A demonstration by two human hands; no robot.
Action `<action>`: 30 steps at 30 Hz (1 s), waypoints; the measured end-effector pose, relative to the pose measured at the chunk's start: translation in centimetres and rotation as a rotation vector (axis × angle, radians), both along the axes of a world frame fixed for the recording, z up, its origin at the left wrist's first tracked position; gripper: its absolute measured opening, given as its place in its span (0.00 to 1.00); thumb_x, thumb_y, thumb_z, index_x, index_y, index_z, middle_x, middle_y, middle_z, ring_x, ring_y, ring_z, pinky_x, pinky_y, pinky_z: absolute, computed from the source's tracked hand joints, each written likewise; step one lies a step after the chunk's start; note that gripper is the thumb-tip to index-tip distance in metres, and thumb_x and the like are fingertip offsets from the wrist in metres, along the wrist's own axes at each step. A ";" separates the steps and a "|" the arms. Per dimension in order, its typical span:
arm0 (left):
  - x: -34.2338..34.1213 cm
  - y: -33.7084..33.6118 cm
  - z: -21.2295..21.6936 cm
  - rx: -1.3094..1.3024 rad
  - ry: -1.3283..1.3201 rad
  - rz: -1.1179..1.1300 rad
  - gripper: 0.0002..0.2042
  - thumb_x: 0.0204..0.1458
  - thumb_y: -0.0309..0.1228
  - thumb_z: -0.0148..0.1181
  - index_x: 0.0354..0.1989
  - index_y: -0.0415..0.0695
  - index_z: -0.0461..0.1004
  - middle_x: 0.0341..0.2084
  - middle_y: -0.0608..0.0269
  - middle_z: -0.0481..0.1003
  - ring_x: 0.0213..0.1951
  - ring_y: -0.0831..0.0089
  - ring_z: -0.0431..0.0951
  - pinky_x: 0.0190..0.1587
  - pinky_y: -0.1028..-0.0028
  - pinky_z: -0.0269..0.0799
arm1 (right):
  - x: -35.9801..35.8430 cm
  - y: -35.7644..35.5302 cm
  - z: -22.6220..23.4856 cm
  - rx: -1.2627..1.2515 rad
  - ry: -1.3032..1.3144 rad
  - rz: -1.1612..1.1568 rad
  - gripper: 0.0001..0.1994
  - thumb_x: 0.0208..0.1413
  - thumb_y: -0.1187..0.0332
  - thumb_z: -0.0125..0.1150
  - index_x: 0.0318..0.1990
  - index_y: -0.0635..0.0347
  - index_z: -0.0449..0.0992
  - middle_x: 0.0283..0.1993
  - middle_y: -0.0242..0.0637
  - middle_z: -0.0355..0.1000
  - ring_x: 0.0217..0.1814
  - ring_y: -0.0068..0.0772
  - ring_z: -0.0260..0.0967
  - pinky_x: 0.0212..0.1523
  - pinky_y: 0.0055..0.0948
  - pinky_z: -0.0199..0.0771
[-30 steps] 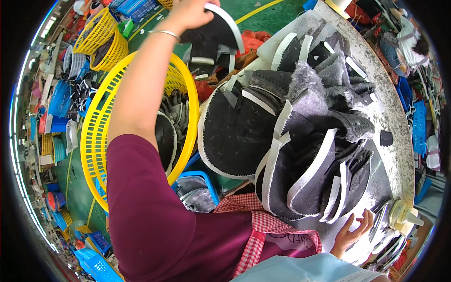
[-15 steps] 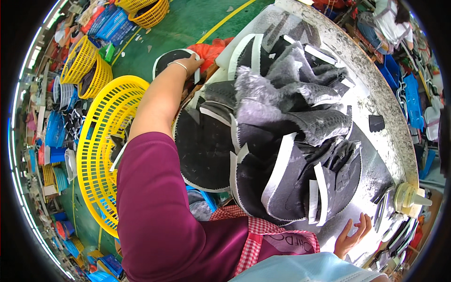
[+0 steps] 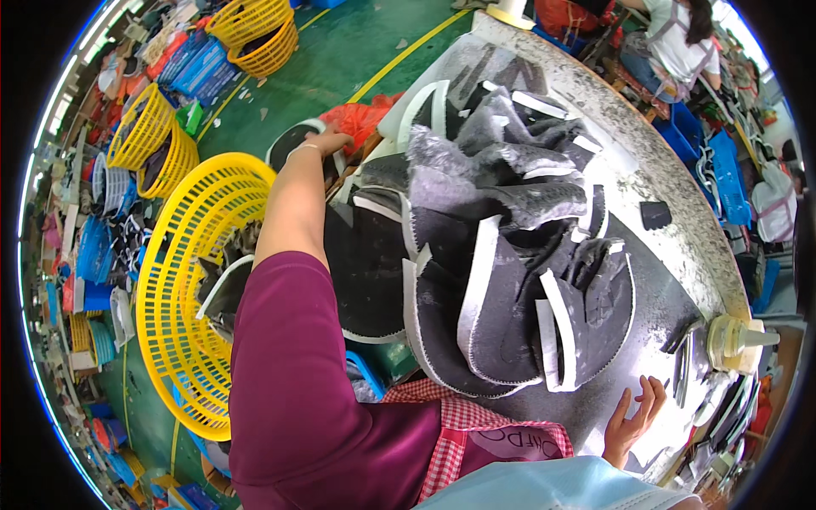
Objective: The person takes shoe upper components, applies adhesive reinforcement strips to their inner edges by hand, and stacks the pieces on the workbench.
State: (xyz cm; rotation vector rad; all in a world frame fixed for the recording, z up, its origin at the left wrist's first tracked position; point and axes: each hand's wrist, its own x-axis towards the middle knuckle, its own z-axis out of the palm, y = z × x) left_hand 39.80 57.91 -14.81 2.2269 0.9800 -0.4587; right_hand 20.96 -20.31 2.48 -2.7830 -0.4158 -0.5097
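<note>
Stretched out to the far left, my left hand (image 3: 327,142) is closed at a black piece with a white rim (image 3: 287,144), beside a red plastic bag; its fingertips are partly hidden. A pile of black boot-upper pieces (image 3: 501,314) with white edge strips lies on the table in front of me. Grey fur lining (image 3: 450,157) shows on several of them toward the back. My right hand (image 3: 633,418) is at the near right with its fingers apart and slightly bent. It holds nothing and is next to the pile.
A large yellow basket (image 3: 157,323) with dark pieces inside stands left of my arm. The red plastic bag (image 3: 364,117) lies past the table's far left corner. A squeeze bottle (image 3: 733,344) and a small black scrap (image 3: 654,215) are on the right. Another person (image 3: 680,47) sits beyond the table.
The view has shifted, so the table and baskets appear in slightly different places. My left hand stays at the rimmed black piece beside the red bag. The right hand remains spread.
</note>
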 end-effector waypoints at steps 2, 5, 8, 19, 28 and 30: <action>0.2 1.0 -2.3 0.095 0.019 0.171 0.55 0.41 0.52 0.72 0.79 0.56 0.47 0.77 0.34 0.41 0.76 0.31 0.34 0.75 0.45 0.39 | -0.8 -0.5 0.4 0.008 0.025 -0.033 0.17 0.62 0.76 0.60 0.58 0.61 0.74 0.60 0.50 0.69 0.59 0.48 0.68 0.42 0.36 0.70; 0.1 3.6 -4.8 0.175 0.029 0.012 0.44 0.44 0.34 0.70 0.73 0.46 0.55 0.64 0.39 0.64 0.65 0.47 0.61 0.67 0.58 0.60 | -1.7 -0.8 0.4 0.049 0.012 -0.079 0.17 0.61 0.77 0.60 0.57 0.61 0.74 0.58 0.49 0.69 0.58 0.48 0.69 0.41 0.36 0.70; -1.0 5.6 -5.7 0.212 -0.055 0.142 0.36 0.45 0.24 0.65 0.68 0.43 0.63 0.55 0.44 0.76 0.57 0.55 0.77 0.58 0.64 0.72 | -1.7 -0.7 -0.1 0.050 0.023 -0.087 0.16 0.60 0.77 0.60 0.56 0.61 0.75 0.57 0.49 0.69 0.56 0.47 0.69 0.41 0.36 0.70; -3.3 -3.2 19.1 0.174 -0.616 0.391 0.22 0.50 0.22 0.59 0.55 0.53 0.69 0.50 0.52 0.77 0.52 0.47 0.79 0.36 0.52 0.81 | 1.5 0.8 0.8 0.137 -0.049 0.082 0.16 0.59 0.79 0.61 0.55 0.61 0.76 0.55 0.48 0.71 0.54 0.47 0.70 0.40 0.35 0.70; -14.3 -30.2 34.4 0.821 -1.504 -1.245 0.22 0.56 0.37 0.60 0.60 0.51 0.73 0.52 0.60 0.79 0.50 0.62 0.81 0.53 0.65 0.78 | -0.4 3.6 2.3 0.376 -0.274 0.282 0.21 0.61 0.73 0.62 0.61 0.65 0.70 0.60 0.52 0.67 0.56 0.45 0.68 0.44 0.36 0.71; -16.2 -35.2 30.3 0.762 -1.442 -1.564 0.31 0.58 0.55 0.59 0.67 0.53 0.72 0.59 0.64 0.77 0.59 0.65 0.77 0.62 0.59 0.73 | -0.7 3.8 2.7 0.885 -0.480 0.367 0.28 0.62 0.60 0.62 0.65 0.67 0.66 0.63 0.55 0.64 0.61 0.45 0.65 0.52 0.40 0.70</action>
